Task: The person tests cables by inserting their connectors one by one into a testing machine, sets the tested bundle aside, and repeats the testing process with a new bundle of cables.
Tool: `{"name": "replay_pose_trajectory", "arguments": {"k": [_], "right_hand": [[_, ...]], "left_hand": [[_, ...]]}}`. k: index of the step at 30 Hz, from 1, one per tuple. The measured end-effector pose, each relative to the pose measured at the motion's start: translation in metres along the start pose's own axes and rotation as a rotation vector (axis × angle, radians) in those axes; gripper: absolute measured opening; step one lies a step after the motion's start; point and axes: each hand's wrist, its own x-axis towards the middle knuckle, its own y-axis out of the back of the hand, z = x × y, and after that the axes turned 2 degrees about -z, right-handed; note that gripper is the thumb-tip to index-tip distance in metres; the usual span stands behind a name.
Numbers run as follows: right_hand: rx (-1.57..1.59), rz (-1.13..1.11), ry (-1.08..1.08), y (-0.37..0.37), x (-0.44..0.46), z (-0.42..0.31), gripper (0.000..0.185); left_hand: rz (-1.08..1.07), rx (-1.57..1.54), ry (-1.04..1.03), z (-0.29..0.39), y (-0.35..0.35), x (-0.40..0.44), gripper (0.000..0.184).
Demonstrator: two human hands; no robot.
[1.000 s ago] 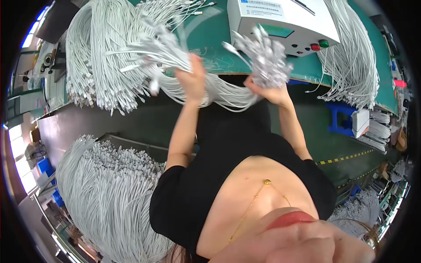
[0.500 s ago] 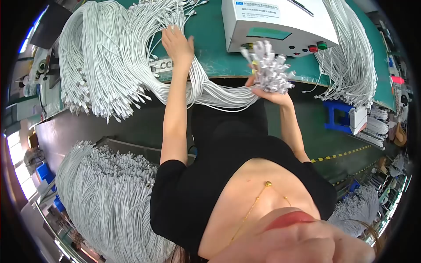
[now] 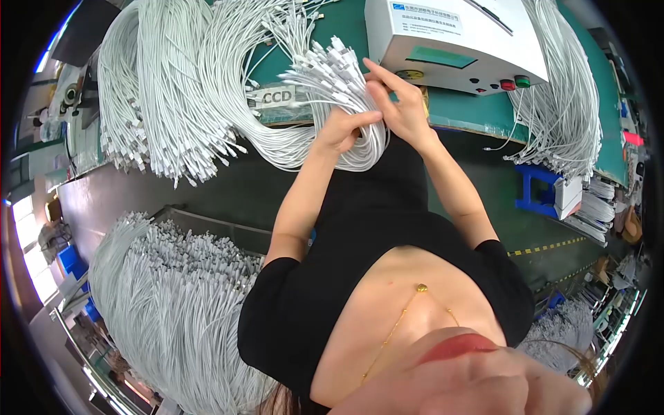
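A bundle of white cables (image 3: pixel 339 79) curves over the front edge of the green table, its connector ends fanned out upward. My left hand (image 3: pixel 344 129) is wrapped round this bundle just below the connectors, thumb across the front. Beside it on the right, my right hand (image 3: pixel 402 105) is open with its fingers apart, its fingertips close to the bundle's right side. Whether they touch the cables is hard to tell. Behind the bundle, a white label marked CCD (image 3: pixel 275 97) lies at the table edge.
A white machine (image 3: pixel 456 41) with a screen and buttons stands on the green table (image 3: pixel 470 119). Cable bundles hang over the edge at left (image 3: pixel 169 90) and right (image 3: pixel 564 90). A large cable heap (image 3: pixel 180 311) sits lower left. A blue stool (image 3: pixel 532 190) stands at right.
The connector bundle has moved left from my right hand into my left hand. My left hand has come back from the table cables, and my right hand has let go.
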Motion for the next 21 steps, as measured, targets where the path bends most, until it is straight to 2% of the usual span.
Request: {"name": "replay_pose_trajectory", "arguments": {"k": [1, 2, 3, 5, 6, 7, 8, 9, 10, 13, 14, 16, 17, 18, 21], "right_hand": [[-0.012, 0.049, -0.067, 0.001, -0.002, 0.002, 0.041], [-0.025, 0.097, -0.138, 0.002, -0.005, 0.003, 0.040], [-0.037, 0.144, -0.202, 0.004, -0.006, 0.006, 0.038], [-0.120, 0.136, -0.267, 0.012, -0.019, 0.008, 0.035], [0.166, 0.029, -0.404, 0.017, -0.026, 0.014, 0.033], [0.450, -0.080, -0.534, 0.020, -0.031, 0.019, 0.032], [0.575, 0.025, -0.427, 0.012, -0.036, 0.024, 0.030], [0.572, 0.031, -0.429, 0.010, -0.039, 0.028, 0.030], [0.643, 0.173, -0.489, 0.007, -0.042, 0.032, 0.029], [0.874, 0.482, -0.585, 0.014, -0.048, 0.053, 0.028], [0.851, 0.484, -0.593, 0.016, -0.047, 0.060, 0.028], [0.827, 0.491, -0.606, 0.017, -0.040, 0.055, 0.028], [0.789, 0.390, -0.605, 0.016, -0.038, 0.051, 0.026], [0.752, 0.288, -0.602, 0.014, -0.037, 0.050, 0.024], [0.718, 0.210, -0.642, 0.018, -0.032, 0.065, 0.020]], "left_hand": [[0.045, 0.019, 0.019, -0.001, 0.000, 0.003, 0.061], [0.021, 0.012, 0.049, -0.008, 0.008, 0.006, 0.048], [0.020, 0.011, 0.049, -0.011, 0.011, 0.007, 0.048], [0.112, 0.094, -0.012, -0.017, 0.015, 0.008, 0.032], [0.136, 0.138, -0.062, -0.017, 0.012, 0.009, 0.020], [0.131, 0.136, -0.063, -0.017, 0.010, 0.009, 0.020], [0.162, 0.091, -0.066, -0.018, 0.006, 0.008, 0.022], [0.193, 0.047, -0.067, -0.015, 0.001, 0.009, 0.023], [0.232, -0.250, 0.067, -0.002, -0.002, 0.011, 0.028], [0.280, -0.231, 0.003, 0.002, 0.005, 0.017, 0.032], [0.292, -0.073, -0.059, 0.000, 0.007, 0.017, 0.028], [0.304, -0.005, -0.058, -0.006, 0.002, 0.022, 0.026], [0.319, 0.066, -0.053, -0.008, 0.000, 0.022, 0.025], [0.327, -0.038, -0.009, -0.008, 0.001, 0.025, 0.024], [0.369, -0.204, 0.104, -0.001, 0.005, 0.030, 0.024]]}}
